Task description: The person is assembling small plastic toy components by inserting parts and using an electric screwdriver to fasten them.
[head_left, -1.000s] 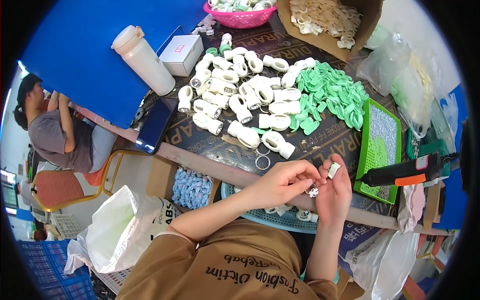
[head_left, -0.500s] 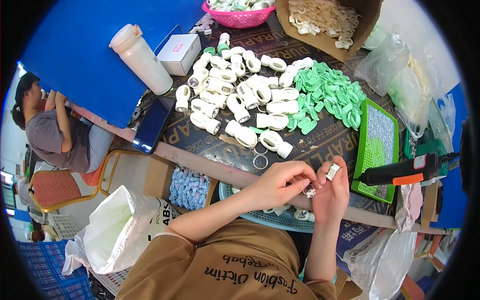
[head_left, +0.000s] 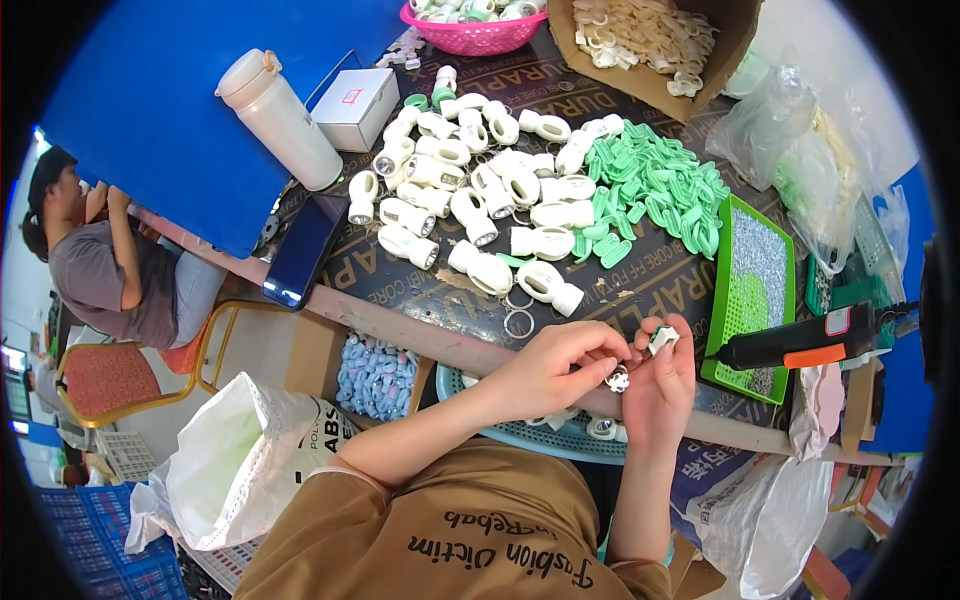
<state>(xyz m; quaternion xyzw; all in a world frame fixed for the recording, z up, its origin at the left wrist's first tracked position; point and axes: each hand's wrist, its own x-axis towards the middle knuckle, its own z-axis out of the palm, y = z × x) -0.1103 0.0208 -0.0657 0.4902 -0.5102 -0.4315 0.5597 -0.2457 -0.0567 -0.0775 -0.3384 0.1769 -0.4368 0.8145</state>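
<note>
At the table's near edge, my left hand (head_left: 562, 368) is closed, thumb and fingertips pinching a small whitish notched piece (head_left: 617, 379). Beside it, my right hand (head_left: 662, 385) is turned palm up with curled fingers; a small white block-shaped part (head_left: 662, 340) with a dark green side sits gripped at its fingertips. The fingertips of both hands nearly meet. Just beyond my left hand lie a metal split ring (head_left: 519, 323) and a white mini flashlight (head_left: 550, 288). Several more white flashlights (head_left: 482, 215) spread over the table, next to a heap of green plastic pieces (head_left: 660, 190).
A green tray (head_left: 722, 300) of small metal pieces stands right, with a black and orange tool (head_left: 800, 345) over it. Behind are a pink basket (head_left: 475, 38) and a cardboard box (head_left: 640, 85). A bottle (head_left: 285, 125) and phone (head_left: 303, 250) are left. A person (head_left: 120, 250) sits far left.
The white block in my right fingers has tilted, showing its dark green side. My left hand's small piece has shifted slightly up and left. Everything else looks the same.
</note>
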